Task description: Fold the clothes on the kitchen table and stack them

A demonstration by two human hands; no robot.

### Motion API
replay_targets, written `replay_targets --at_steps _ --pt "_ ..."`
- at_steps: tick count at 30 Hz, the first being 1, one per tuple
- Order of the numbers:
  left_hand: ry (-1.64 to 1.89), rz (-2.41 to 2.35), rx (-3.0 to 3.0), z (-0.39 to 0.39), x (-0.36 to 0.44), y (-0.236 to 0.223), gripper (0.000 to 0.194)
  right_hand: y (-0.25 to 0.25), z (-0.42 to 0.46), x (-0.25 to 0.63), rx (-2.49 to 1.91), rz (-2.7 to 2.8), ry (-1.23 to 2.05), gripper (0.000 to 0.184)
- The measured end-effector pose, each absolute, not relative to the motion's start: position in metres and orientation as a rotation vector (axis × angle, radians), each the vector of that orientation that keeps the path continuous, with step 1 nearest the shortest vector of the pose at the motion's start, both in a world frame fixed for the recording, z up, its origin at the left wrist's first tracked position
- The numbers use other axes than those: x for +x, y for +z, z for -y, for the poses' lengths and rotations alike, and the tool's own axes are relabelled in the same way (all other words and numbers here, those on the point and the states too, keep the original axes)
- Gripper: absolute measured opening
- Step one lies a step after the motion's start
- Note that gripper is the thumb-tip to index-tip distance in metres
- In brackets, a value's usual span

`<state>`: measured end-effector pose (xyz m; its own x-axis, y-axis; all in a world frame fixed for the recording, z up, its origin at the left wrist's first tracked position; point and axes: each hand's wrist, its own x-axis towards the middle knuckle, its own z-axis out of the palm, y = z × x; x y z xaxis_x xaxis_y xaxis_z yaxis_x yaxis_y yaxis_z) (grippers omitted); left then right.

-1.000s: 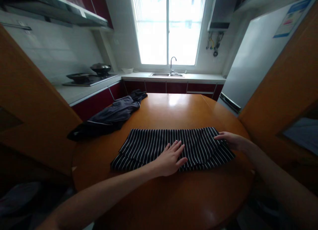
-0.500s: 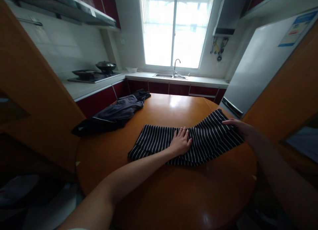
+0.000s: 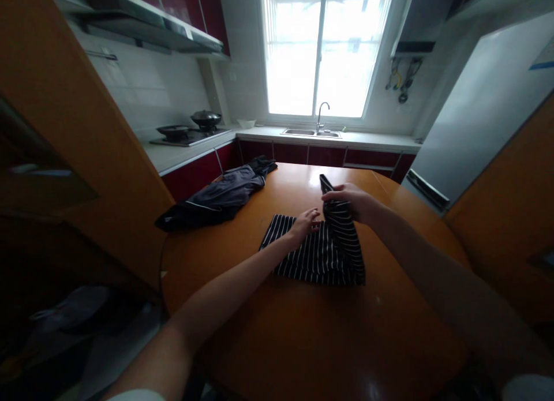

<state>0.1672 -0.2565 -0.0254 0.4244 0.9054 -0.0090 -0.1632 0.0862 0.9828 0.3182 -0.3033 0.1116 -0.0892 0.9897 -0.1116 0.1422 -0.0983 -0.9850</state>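
Observation:
A black garment with thin white stripes (image 3: 307,254) lies on the wooden table in front of me; I cannot tell its exact kind. Its right part is raised and folded up over the middle. My right hand (image 3: 352,202) grips the edge of this lifted part, thumb and fingers closed on the cloth. Just left of the fold, my left hand (image 3: 305,225) is over the flat part of the garment, fingers stretched out and holding nothing. Whether its palm touches the cloth is hard to tell.
The round wooden table (image 3: 277,326) carries a dark crumpled garment (image 3: 220,190) at its far left. Behind stand a counter with a sink (image 3: 311,133), a stove with a lidded pan (image 3: 206,119), and a fridge (image 3: 476,107) on the right.
My right hand has carried the garment's right end up and leftward, over the middle. My left hand has shifted slightly and its fingers have lifted. The view has turned a little left.

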Motion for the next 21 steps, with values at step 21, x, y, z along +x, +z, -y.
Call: replay_targets --at_steps 21 --pt "0.919 -1.111 1.374 0.282 0.059 -0.027 0.057 0.006 0.251 0.313 -1.488 1.547 0.754 0.026"
